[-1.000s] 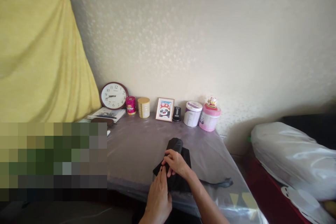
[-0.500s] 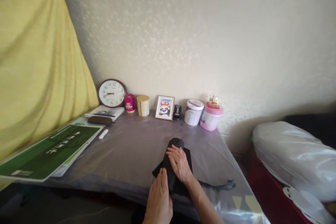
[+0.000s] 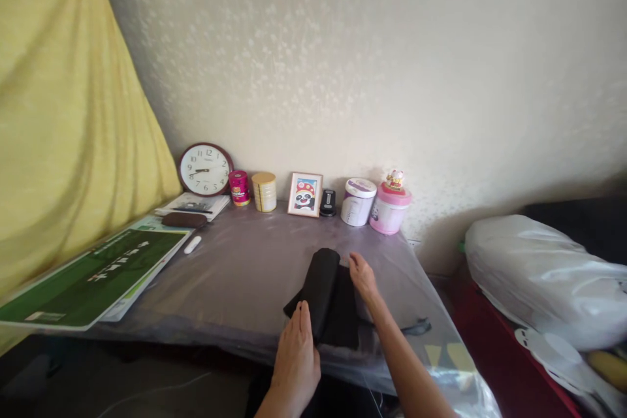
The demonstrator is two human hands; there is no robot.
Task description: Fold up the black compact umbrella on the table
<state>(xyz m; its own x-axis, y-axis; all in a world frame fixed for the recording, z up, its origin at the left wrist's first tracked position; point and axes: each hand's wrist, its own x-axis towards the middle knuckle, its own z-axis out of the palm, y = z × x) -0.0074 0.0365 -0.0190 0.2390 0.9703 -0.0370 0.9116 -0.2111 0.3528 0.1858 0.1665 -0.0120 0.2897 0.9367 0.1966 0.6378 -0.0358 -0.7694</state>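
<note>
A rolled-up black cloth bundle (image 3: 321, 281) lies near the table's front edge, with a flat flap (image 3: 343, 313) sticking out on its right. Against the roll's near left side rests my left hand (image 3: 296, 353), fingers straight and held together. Beside the flap's far right corner is my right hand (image 3: 362, 276), its fingers bent and closed. Whether the cloth edge is between those fingertips is too small to tell. A dark strap end (image 3: 416, 326) lies on the table behind my right forearm, which hides part of it.
Along the wall stand a clock (image 3: 206, 170), a pink can (image 3: 239, 188), a yellow-lidded tin (image 3: 264, 192), a panda picture frame (image 3: 304, 194) and two tubs (image 3: 359, 202). A green board (image 3: 108, 274) covers the left side. White plastic-wrapped bundles (image 3: 543, 274) sit at right.
My right hand has lifted off the top of the black roll and moved right to the flap's corner. My left hand stays at the roll's near side. The view has shifted slightly.
</note>
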